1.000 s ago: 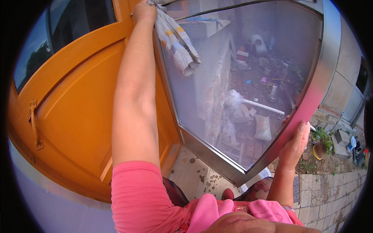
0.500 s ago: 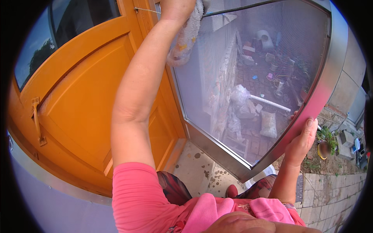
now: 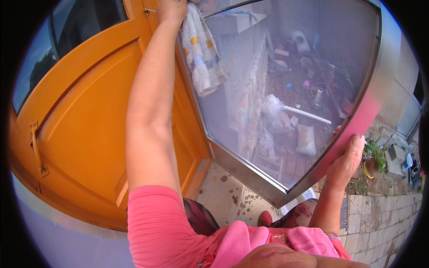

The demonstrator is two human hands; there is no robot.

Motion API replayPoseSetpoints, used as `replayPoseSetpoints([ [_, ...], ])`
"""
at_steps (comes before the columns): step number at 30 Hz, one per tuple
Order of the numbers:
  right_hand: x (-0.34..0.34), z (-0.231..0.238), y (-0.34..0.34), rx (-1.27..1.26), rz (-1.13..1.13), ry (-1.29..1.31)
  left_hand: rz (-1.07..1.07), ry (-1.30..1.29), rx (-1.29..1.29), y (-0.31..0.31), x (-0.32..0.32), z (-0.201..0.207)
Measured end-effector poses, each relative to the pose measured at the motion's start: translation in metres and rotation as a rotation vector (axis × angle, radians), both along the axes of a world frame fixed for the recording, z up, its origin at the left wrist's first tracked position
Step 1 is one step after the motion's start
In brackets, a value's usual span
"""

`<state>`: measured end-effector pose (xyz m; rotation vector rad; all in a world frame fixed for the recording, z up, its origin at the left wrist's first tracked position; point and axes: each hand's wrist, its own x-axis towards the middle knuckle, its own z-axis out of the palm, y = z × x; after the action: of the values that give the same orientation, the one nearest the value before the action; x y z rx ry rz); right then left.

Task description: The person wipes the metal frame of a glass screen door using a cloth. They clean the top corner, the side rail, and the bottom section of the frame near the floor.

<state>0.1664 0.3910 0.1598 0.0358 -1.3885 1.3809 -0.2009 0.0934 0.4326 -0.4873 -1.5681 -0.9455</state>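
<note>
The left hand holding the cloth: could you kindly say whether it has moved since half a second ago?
Yes: judged against the orange door, the left hand has moved left, closer to it.

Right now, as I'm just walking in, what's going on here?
A person's left hand holds up a white cloth with yellow patches in front of a metal-framed mesh door. The right hand grips that door's right-hand edge. An orange wooden door is to the left.
</note>
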Motion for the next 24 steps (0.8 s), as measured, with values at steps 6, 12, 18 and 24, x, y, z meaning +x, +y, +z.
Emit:
replayPoseSetpoints([
  [6, -0.003, 0.0, 0.01, -0.013, -0.002, -0.012, 0.015, 0.111, -0.156, 0.057, 0.083, -0.01],
  [12, -0.004, -0.001, 0.009, 0.007, 0.003, -0.006, -0.063, 0.227, -0.215, 0.077, 0.12, -0.013],
  [18, -0.003, 0.0, 0.01, -0.017, 0.006, 0.01, 0.075, 0.181, -0.099, 0.053, 0.063, -0.012],
  [24, -0.002, -0.003, 0.008, -0.041, -0.018, 0.016, 0.053, -0.047, 0.036, -0.001, -0.016, 0.0],
])
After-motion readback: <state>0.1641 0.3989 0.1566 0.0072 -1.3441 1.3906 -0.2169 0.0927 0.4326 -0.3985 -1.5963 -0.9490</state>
